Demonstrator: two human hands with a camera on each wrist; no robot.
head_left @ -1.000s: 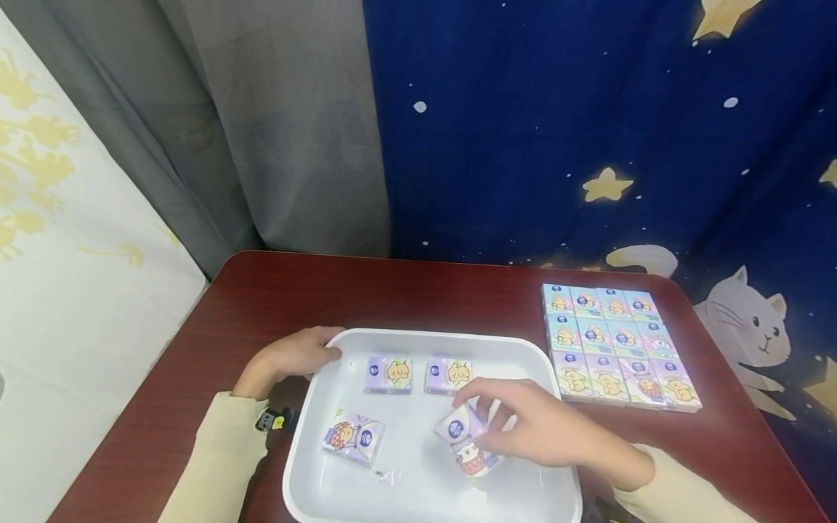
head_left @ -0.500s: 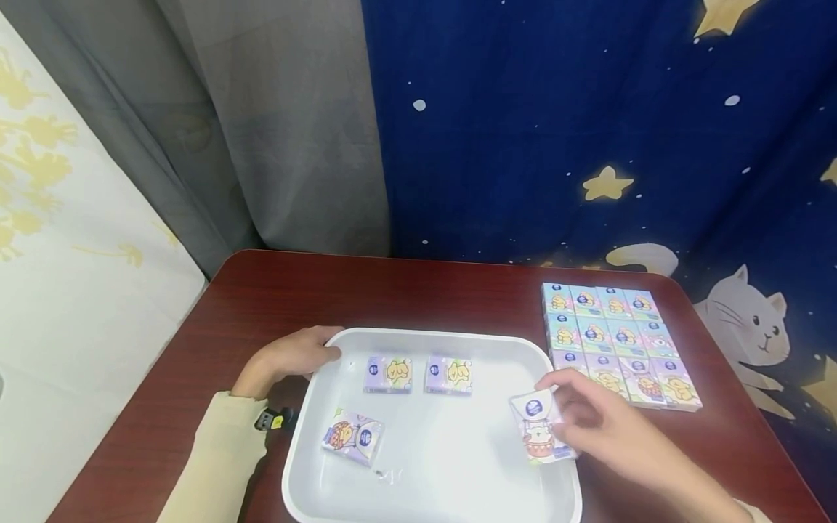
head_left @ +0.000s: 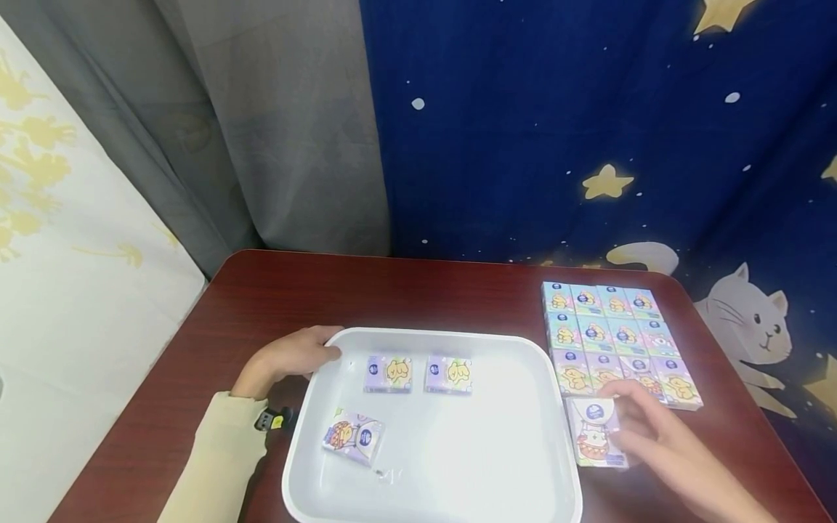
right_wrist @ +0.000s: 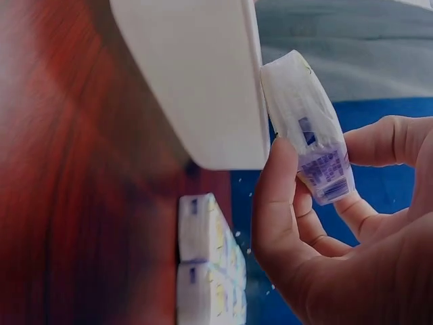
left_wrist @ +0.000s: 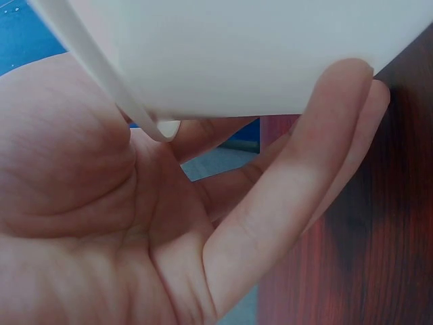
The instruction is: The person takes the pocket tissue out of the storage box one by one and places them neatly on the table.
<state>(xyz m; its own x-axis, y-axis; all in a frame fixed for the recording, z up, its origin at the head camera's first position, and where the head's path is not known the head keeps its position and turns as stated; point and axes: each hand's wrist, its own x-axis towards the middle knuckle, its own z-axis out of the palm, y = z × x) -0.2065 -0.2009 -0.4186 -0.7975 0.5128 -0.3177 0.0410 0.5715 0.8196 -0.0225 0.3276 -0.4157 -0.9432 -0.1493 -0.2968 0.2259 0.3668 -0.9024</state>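
My left hand (head_left: 290, 358) grips the far left corner of a white tray (head_left: 438, 333), the thumb over the rim; in the left wrist view its fingers (left_wrist: 270, 210) lie against the tray's outer side and underneath. With my right hand (head_left: 667, 436) I pinch a small purple-and-white tissue pack (head_left: 591, 434) by its side, just beyond the tray's right rim. The right wrist view shows this pack (right_wrist: 308, 128) raised off the table between thumb and fingers. Inside the tray lie a left pack (head_left: 388, 375), a right pack (head_left: 448, 375) and a tilted pack (head_left: 353, 436).
Several tissue packs (head_left: 615, 341) stand in neat rows at the table's right, blue-green at the back and purple in front. The dark red table (head_left: 392, 290) ends at a grey curtain (head_left: 301, 131) and a blue starry curtain (head_left: 523, 131).
My right hand has lifted the tissue pack out of the tray and carried it right, over the rim, to just in front of the rows. The left hand and tray have stayed put.
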